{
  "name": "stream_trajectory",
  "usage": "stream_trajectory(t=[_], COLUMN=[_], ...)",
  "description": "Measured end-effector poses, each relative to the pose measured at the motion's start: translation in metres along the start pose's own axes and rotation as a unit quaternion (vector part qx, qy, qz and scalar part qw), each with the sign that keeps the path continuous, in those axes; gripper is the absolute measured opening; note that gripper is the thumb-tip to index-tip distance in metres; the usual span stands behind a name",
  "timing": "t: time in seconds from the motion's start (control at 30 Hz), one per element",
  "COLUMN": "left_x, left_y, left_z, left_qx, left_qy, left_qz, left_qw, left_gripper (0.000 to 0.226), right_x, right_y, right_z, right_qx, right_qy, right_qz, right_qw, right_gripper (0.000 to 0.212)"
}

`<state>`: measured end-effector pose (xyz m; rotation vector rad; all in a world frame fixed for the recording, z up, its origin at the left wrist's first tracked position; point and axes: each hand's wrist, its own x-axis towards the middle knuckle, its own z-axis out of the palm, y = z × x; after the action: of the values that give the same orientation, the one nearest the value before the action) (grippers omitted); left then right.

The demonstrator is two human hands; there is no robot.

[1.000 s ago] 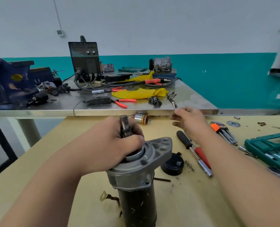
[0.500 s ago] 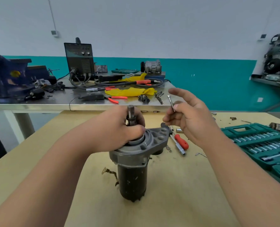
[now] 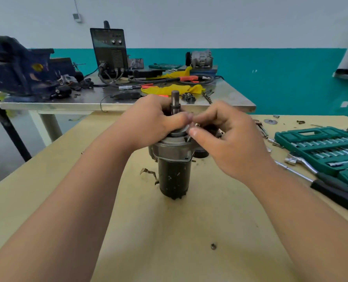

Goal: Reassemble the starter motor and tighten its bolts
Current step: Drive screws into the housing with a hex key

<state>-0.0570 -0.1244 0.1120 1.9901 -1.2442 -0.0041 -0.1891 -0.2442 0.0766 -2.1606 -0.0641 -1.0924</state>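
Observation:
The starter motor (image 3: 174,176) stands upright on the wooden table, black body below, grey aluminium housing (image 3: 172,149) on top, steel shaft (image 3: 175,100) sticking up. My left hand (image 3: 150,123) grips the top of the housing around the shaft. My right hand (image 3: 222,135) pinches a long thin bolt (image 3: 189,137) between thumb and fingers, its lower end at the housing's right edge. Most of the bolt is hidden by my fingers.
A green socket set case (image 3: 319,147) lies open at the right with a ratchet wrench (image 3: 303,163) in front of it. A small nut (image 3: 213,246) lies on the table near me. Behind is a metal bench (image 3: 230,98) with a welder (image 3: 110,51), vise (image 3: 16,72), pliers and yellow cloth.
My right hand, holding the bolt up in the air half a second ago, has come down and left to the housing. The left hand keeps its grip on the motor.

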Motion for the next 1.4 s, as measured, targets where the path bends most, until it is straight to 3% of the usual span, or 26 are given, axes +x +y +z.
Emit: stream_trajectory(t=[0.17,0.37,0.6,0.8,1.0,1.4], left_x=[-0.002,-0.004,-0.001,0.000,-0.001,-0.004], left_y=[-0.003,-0.006,-0.010,-0.011,-0.009,-0.007], left_z=[0.003,0.007,0.008,0.010,0.009,0.010], left_qx=[-0.027,-0.050,-0.046,-0.043,-0.033,-0.029], left_qy=[0.025,0.038,0.050,0.055,0.050,0.068], left_qz=[-0.003,0.015,0.012,0.015,0.009,0.007], left_qw=[0.999,0.998,0.998,0.997,0.998,0.997], left_gripper=[0.030,0.031,0.031,0.034,0.037,0.036], right_x=[-0.001,-0.001,-0.002,-0.002,-0.006,-0.008], right_y=[0.000,-0.004,-0.007,-0.005,-0.001,0.001], right_z=[0.009,0.006,0.003,-0.002,-0.010,-0.006], right_qx=[-0.058,-0.053,-0.041,-0.090,-0.152,-0.186], right_qy=[0.039,0.011,0.003,-0.045,-0.087,-0.087], right_qz=[-0.033,-0.070,-0.016,-0.043,-0.043,-0.068], right_qw=[0.997,0.996,0.999,0.994,0.984,0.976], right_gripper=[0.020,0.024,0.030,0.013,0.022,0.023])
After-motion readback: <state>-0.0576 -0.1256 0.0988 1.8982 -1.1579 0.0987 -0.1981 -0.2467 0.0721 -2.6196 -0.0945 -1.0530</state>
